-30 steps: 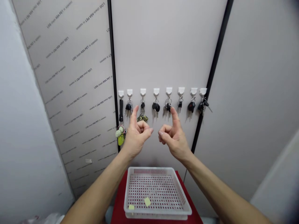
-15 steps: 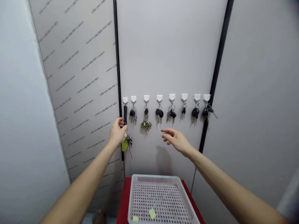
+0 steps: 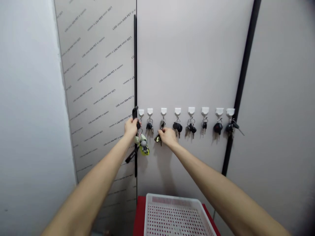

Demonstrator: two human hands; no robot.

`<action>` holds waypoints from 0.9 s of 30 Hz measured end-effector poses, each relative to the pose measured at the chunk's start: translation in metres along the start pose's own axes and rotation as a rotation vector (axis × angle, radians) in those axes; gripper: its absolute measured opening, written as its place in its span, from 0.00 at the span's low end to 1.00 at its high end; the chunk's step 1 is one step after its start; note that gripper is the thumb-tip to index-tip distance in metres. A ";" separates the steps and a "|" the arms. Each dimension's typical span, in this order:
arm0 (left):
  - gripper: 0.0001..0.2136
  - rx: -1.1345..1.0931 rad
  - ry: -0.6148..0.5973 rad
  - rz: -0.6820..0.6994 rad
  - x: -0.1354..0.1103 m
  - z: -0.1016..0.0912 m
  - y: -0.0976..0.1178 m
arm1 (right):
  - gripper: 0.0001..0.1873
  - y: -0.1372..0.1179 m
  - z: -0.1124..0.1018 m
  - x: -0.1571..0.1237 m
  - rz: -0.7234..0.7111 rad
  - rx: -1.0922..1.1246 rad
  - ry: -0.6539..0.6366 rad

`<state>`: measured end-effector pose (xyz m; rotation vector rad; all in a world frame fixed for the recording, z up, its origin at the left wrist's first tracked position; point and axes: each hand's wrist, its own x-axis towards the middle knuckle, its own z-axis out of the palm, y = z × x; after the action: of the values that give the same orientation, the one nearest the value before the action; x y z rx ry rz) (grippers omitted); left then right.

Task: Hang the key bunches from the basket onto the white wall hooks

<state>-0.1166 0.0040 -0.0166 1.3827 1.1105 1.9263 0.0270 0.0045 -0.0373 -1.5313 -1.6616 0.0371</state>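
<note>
The left hand (image 3: 131, 127) is closed around a black lanyard strap (image 3: 132, 154), just under the leftmost of eight white adhesive hooks (image 3: 141, 113). The strap's stiff top end sticks up above the fingers, and its lower end hangs slanted below the hand. A plush green-and-white key charm (image 3: 142, 144) dangles right beside the knuckles, its ring close under that hook; whether the ring is still on the hook is hard to tell.

The right hand (image 3: 168, 136) is also curled shut, with its fingers pinched around a key bunch with a brass charm (image 3: 157, 139) under the third hook (image 3: 163, 112). The charm pokes out to the left of the fingers, and the top of the bunch still reaches up toward the hook.

The two hands are near each other, with the second hook's black-fobbed keys (image 3: 149, 126) between them, above their level. Five more hooks run off to the right, each with its own keys – untouched by either hand.

Below, a white perforated plastic tray (image 3: 172, 197) sits on a red bench (image 3: 139, 213), well apart from both hands.
</note>
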 end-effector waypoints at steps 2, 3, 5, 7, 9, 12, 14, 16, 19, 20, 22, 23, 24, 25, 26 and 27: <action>0.05 -0.145 0.029 0.028 0.004 -0.004 0.022 | 0.15 -0.005 -0.005 0.007 -0.024 0.098 0.082; 0.05 -0.191 0.022 0.043 0.003 -0.005 0.032 | 0.15 -0.008 -0.009 0.011 -0.033 0.155 0.141; 0.05 -0.254 -0.030 0.070 -0.006 -0.007 0.047 | 0.16 -0.014 -0.023 0.014 -0.049 0.267 0.231; 0.05 -0.305 -0.105 0.083 -0.022 -0.009 0.053 | 0.17 -0.016 -0.039 0.009 -0.087 0.349 0.180; 0.05 -0.361 -0.170 0.072 -0.043 -0.013 0.050 | 0.15 -0.010 -0.049 -0.008 -0.128 0.373 0.021; 0.04 -0.433 -0.213 -0.028 -0.079 -0.017 0.030 | 0.07 0.019 -0.044 -0.049 -0.214 0.283 -0.365; 0.05 -0.466 -0.215 -0.146 -0.105 -0.017 0.011 | 0.06 0.049 -0.027 -0.080 -0.274 0.176 -0.636; 0.06 -0.501 -0.207 -0.274 -0.131 -0.015 -0.009 | 0.09 0.082 -0.004 -0.110 -0.233 0.029 -0.765; 0.08 -0.521 -0.213 -0.424 -0.169 -0.012 -0.038 | 0.11 0.124 0.025 -0.147 -0.180 -0.062 -0.787; 0.09 -0.513 -0.236 -0.454 -0.181 -0.011 -0.046 | 0.11 0.135 0.031 -0.156 -0.157 -0.086 -0.790; 0.11 -0.469 -0.273 -0.479 -0.200 -0.010 -0.061 | 0.12 0.150 0.037 -0.168 -0.120 -0.117 -0.822; 0.11 -0.442 -0.286 -0.481 -0.208 -0.010 -0.067 | 0.11 0.153 0.037 -0.169 -0.116 -0.133 -0.849; 0.12 -0.419 -0.296 -0.481 -0.214 -0.011 -0.073 | 0.10 0.152 0.034 -0.166 -0.119 -0.153 -0.879; 0.12 -0.400 -0.304 -0.483 -0.219 -0.012 -0.078 | 0.10 0.146 0.030 -0.159 -0.142 -0.166 -0.891; 0.13 -0.389 -0.307 -0.488 -0.222 -0.014 -0.083 | 0.09 0.136 0.025 -0.149 -0.174 -0.162 -0.869; 0.13 -0.380 -0.312 -0.493 -0.224 -0.015 -0.087 | 0.08 0.122 0.020 -0.136 -0.196 -0.150 -0.838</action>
<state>-0.0580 -0.1306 -0.2071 1.0335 0.7888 1.4162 0.0979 -0.0678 -0.1910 -1.5522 -2.5066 0.5203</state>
